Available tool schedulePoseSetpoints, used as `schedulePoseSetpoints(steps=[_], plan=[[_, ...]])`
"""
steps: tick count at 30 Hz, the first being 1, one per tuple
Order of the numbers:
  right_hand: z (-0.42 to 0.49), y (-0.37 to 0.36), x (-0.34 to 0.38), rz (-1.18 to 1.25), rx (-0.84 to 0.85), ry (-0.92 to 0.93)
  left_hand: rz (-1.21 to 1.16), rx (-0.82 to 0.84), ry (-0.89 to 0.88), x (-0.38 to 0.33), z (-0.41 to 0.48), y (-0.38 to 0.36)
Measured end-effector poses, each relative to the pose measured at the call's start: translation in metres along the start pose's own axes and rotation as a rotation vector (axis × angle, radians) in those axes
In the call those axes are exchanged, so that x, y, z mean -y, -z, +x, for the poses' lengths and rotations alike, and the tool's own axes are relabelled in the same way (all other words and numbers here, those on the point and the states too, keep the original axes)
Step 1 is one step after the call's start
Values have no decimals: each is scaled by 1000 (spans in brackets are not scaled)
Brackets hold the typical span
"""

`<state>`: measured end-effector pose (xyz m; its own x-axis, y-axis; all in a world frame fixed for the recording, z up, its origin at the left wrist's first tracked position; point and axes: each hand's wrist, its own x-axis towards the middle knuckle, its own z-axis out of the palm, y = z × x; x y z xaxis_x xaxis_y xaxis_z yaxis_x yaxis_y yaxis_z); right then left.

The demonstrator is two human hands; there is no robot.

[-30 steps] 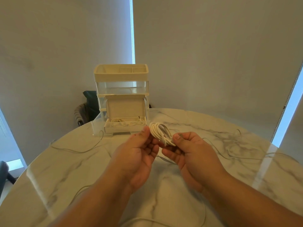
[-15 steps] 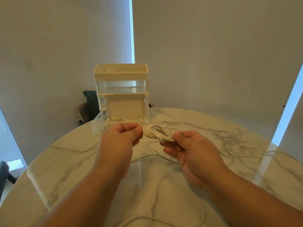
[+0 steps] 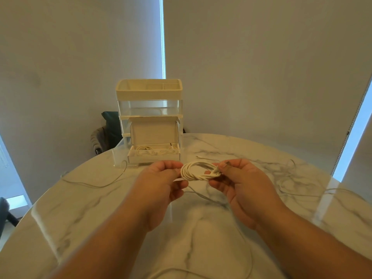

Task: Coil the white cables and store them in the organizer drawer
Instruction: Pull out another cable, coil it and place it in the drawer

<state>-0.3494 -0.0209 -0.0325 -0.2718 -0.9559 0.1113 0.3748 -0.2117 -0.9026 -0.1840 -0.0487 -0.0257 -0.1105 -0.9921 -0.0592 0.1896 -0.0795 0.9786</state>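
Left hand [image 3: 161,182] and right hand [image 3: 239,184] pinch the coiled white cable [image 3: 198,171]; a slackened pinch could let loops spring apart

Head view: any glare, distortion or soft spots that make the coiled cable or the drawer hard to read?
Head view: wide-angle bending slants the right window strip; glare streaks cross the marble table; the coiled cable between the left hand and right hand reads sharp; cables in the open drawer are pale, low in contrast.
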Motion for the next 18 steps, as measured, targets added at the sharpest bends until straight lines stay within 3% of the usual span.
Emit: schedulePoseSetpoints(steps=[8,13,18], plan=[[1,3,-6,-150,23,61,-84,100,14,-2,-5,-1],[3,5,-7,-153,6,34,22,140,23,2,-4,-1],[6,11,-7,-209,208,-10,-9,67,1,4,0,1]])
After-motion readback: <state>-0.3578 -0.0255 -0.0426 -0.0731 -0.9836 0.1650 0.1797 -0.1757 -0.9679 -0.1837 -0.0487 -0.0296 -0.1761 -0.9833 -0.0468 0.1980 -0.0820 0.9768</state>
